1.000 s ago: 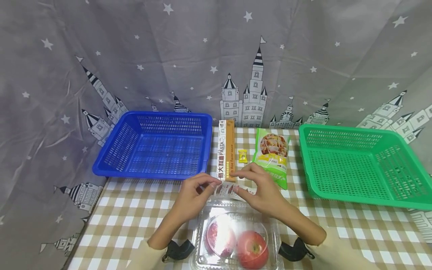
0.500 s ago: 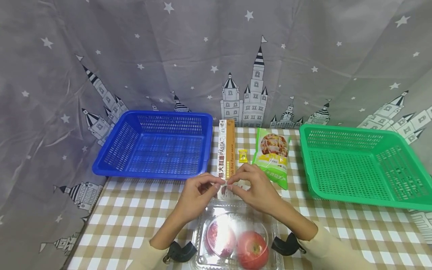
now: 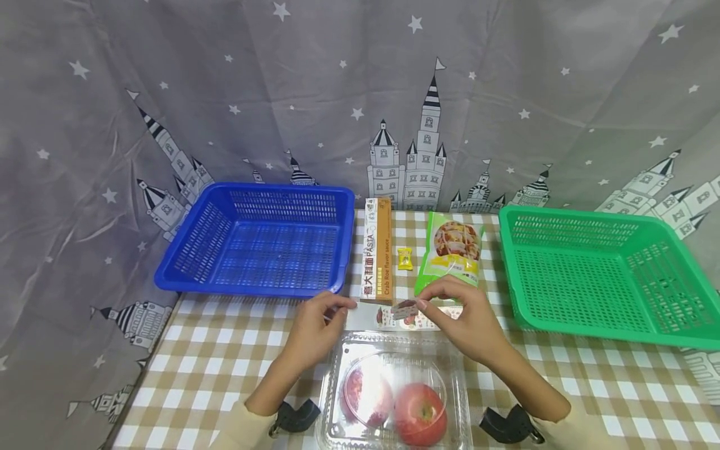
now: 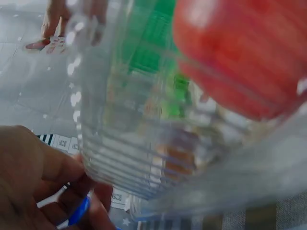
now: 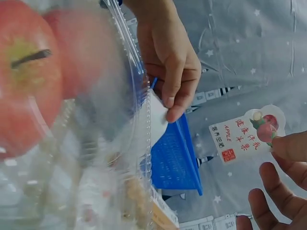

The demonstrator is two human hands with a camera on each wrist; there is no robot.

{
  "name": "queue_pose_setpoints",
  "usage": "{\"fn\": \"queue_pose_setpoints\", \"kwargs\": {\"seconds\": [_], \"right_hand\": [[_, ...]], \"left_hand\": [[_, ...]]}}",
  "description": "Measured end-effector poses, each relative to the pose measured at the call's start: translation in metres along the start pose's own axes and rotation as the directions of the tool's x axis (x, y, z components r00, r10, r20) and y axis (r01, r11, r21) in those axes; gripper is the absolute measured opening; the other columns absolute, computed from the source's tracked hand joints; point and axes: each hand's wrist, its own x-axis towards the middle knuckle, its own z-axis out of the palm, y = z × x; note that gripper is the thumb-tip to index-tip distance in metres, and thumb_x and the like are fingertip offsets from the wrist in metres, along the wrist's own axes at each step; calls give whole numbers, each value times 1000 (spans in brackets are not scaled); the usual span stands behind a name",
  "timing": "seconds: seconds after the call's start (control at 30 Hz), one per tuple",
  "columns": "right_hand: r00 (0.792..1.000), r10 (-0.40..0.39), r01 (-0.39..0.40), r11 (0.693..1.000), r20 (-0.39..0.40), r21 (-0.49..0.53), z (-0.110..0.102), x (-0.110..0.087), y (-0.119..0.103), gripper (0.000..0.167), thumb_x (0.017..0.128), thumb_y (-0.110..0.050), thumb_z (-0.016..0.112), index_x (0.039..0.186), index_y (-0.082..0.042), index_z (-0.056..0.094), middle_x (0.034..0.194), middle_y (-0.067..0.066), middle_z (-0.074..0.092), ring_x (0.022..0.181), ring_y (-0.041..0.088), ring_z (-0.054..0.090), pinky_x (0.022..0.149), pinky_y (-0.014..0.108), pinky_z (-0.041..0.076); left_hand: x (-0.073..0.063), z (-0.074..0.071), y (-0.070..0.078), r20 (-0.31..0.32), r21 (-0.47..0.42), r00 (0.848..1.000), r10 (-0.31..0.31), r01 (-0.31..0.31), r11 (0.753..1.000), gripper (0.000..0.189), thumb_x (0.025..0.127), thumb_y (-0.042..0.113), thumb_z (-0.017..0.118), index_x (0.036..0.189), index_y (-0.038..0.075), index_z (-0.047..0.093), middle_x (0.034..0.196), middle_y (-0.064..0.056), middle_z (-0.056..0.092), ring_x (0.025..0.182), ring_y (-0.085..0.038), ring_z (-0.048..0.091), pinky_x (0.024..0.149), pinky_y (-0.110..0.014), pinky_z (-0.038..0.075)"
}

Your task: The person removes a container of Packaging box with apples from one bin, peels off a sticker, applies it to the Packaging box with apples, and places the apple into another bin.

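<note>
Labelling seemed in hand: the right hand (image 3: 468, 317) pinched a loose sticker (image 5: 243, 136), the left hand (image 3: 316, 326) its backing strip (image 3: 364, 317), just beyond the clear box (image 3: 394, 340); next probably called for careful aim.

A grey curtain (image 3: 225, 150) hangs beyond the far edge of the counter (image 3: 208, 369) and continues along its left and right sides. White stars (image 3: 415, 24) and black-and-white castles (image 3: 429, 134) pattern it; creases at left catch pale light. Brown-and-white checks cover the counter.
</note>
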Motion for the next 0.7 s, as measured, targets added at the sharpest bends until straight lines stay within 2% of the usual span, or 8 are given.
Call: {"fn": "queue_pose_setpoints", "kwargs": {"seconds": [0.1, 0.2, 0.3, 0.43, 0.53, 0.7], "right_hand": [[999, 41, -41, 999, -6, 5, -4, -10, 1, 13, 88, -6, 74, 90, -19, 73, 92, -6, 69, 91, 14, 64, 79, 33, 52], [996, 84, -83, 995, -6, 57, -6, -21, 3, 11, 87, -5, 74, 89, -16, 73, 90, -1, 72, 85, 15, 66, 76, 31, 53], [991, 130, -129, 985, -4, 113, -6, -31, 5, 9, 86, -3, 74, 88, -12, 74, 88, 2, 72, 78, 16, 66, 71, 30, 54], [980, 197, -193, 966, -6, 172, -6, -44, 7, 6, 85, -2, 75, 88, -7, 73, 89, 4, 72, 76, 17, 67, 68, 29, 55], [963, 268, -261, 941, -3, 216, -5, -52, 8, 6, 84, -3, 76, 89, -3, 73, 88, 6, 72, 77, 19, 69, 68, 30, 57], [922, 387, -376, 887, 15, 266, -2, -64, 9, 10, 83, 0, 76, 91, 3, 70, 83, 10, 71, 74, 25, 70, 67, 34, 58]], "left_hand": [[-3, 1, 2, 9, 79, 1000, 7, -8, 997, 22, 87, -1, 62, 101, 9, 74, 96, -4, 69, 72, -9, 59, 65, -31, 49], [-8, 0, 5, 20, 131, 1000, -22, 19, 991, 22, 89, 5, 62, 108, 10, 73, 106, -3, 68, 75, -10, 59, 67, -34, 49], [-13, -1, 6, 29, 160, 998, -50, 44, 986, 24, 92, 10, 62, 114, 12, 71, 118, -5, 65, 81, -15, 64, 70, -38, 51], [-21, -5, 2, 56, 170, 995, -82, 71, 983, 29, 95, 14, 60, 123, 13, 67, 124, -8, 62, 89, -20, 66, 77, -42, 52], [-29, -8, -1, 91, 170, 989, -116, 99, 980, 33, 98, 18, 59, 130, 16, 62, 127, -6, 61, 91, -18, 65, 79, -42, 52], [-46, -14, -3, 139, 166, 979, -147, 124, 978, 37, 101, 25, 56, 138, 22, 56, 131, -4, 59, 91, -14, 63, 81, -43, 51]]}}
